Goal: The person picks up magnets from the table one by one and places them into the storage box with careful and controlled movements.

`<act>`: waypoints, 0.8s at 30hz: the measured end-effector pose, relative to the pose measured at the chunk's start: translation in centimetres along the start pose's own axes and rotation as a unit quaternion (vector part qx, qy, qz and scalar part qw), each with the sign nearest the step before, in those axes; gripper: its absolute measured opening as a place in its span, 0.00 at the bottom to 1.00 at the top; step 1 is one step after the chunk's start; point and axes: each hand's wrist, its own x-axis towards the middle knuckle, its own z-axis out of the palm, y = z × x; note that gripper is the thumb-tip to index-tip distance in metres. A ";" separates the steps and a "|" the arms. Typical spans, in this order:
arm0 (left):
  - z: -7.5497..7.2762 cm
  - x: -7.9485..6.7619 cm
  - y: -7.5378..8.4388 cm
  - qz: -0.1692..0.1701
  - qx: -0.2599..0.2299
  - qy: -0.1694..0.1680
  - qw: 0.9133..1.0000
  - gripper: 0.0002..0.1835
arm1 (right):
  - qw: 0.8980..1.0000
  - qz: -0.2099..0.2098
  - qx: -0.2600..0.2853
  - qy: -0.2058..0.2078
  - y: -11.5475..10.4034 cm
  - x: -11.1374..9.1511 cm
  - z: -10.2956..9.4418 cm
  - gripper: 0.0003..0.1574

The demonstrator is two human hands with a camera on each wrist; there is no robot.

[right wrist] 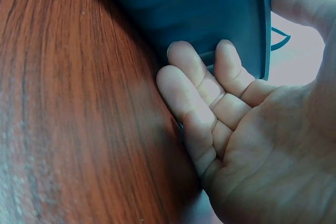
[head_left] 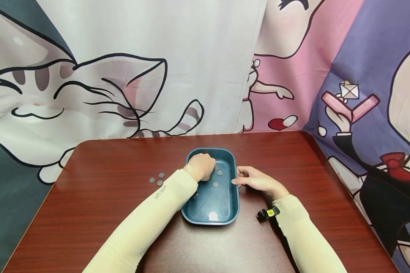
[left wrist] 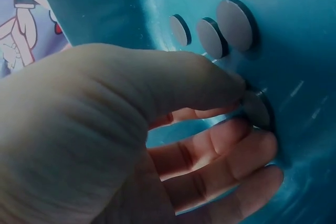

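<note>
A blue rectangular tray (head_left: 210, 212) stands on the table, with several flat grey coin-sized discs (head_left: 216, 184) on its floor. My left hand (head_left: 201, 167) reaches into its far left part, palm hidden from the head view. The left wrist view shows the thumb and fingertips pinching a grey disc (left wrist: 257, 109) close to the tray floor; other discs (left wrist: 235, 24) lie just beyond the thumb. My right hand (head_left: 254, 179) holds the tray's right side. In the right wrist view its thumb (right wrist: 299, 3) is at the rim and its bent fingers (right wrist: 181, 90) lie along the outer wall.
Three more grey discs (head_left: 160, 182) lie on the brown wooden table (head_left: 106, 182), left of the tray and beside the left sleeve. A small black wrist camera (head_left: 264, 215) sits at the right cuff. Behind the table's far edge hangs a cartoon-printed curtain (head_left: 205, 68).
</note>
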 end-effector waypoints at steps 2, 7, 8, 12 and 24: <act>0.0 -0.1 -0.1 0.000 -0.001 0.001 1.000 0.08 | 1.000 0.001 0.000 0.000 0.0 0.0 0.0 0.13; -0.3 -0.4 -0.2 0.003 0.010 0.005 1.000 0.09 | 1.000 0.003 -0.001 -0.001 -0.1 0.1 0.0 0.13; -0.3 -0.4 -0.2 0.003 0.014 0.006 1.000 0.09 | 1.000 0.003 -0.001 -0.001 -0.1 0.1 0.0 0.13; -0.8 -0.6 -0.4 0.002 0.010 0.009 1.000 0.10 | 1.000 0.004 0.000 -0.002 -0.2 0.0 0.0 0.14; -3.4 -2.5 -1.2 0.011 -0.035 0.038 0.999 0.23 | 1.000 0.006 -0.001 -0.003 -0.2 0.0 0.0 0.13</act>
